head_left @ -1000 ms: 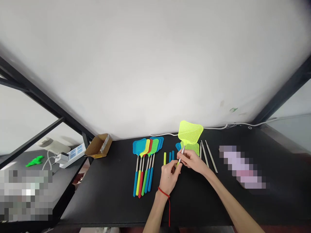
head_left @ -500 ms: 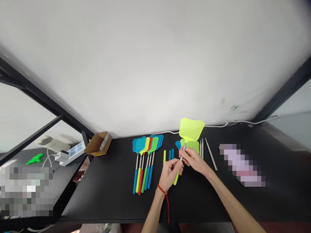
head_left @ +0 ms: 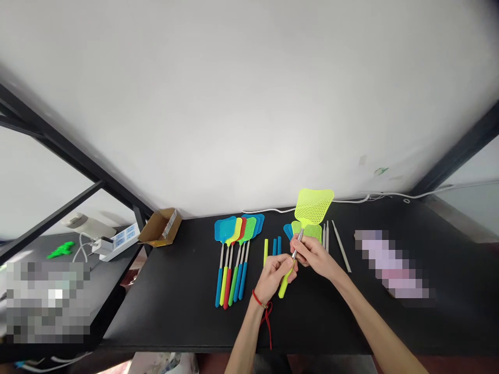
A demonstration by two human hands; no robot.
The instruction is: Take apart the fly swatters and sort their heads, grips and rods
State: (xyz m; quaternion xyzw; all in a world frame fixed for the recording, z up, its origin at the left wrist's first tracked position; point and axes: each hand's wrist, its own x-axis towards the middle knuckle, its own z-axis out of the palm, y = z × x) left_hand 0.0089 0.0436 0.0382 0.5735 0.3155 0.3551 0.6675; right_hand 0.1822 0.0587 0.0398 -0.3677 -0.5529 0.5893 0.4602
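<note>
A yellow fly swatter [head_left: 314, 205] is held up over the black table, tilted, its mesh head toward the wall. My left hand [head_left: 277, 274], with a red cord at the wrist, is closed around the upper part of its yellow grip. Just above, my right hand [head_left: 312, 254] pinches the silver metal rod. Beyond my hands lie loose swatter heads, a green one [head_left: 312, 232] and a blue one [head_left: 287, 230]. Beside my left hand are a yellow handle [head_left: 265, 250] and two blue handles [head_left: 279, 245]. Several grey metal rods [head_left: 341, 246] rest to the right.
A fanned row of assembled swatters [head_left: 226, 228] lies on the table [head_left: 175, 306] to the left. Farther left stand an open cardboard box [head_left: 159, 228] and a power strip [head_left: 122, 241]. A white cable [head_left: 351, 201] runs along the wall. A blurred-out item lies at right.
The swatter's head has shifted slightly right within the view. My left hand now sits at the top of the yellow grip, with more of the grip showing below it. Both hands keep their hold.
</note>
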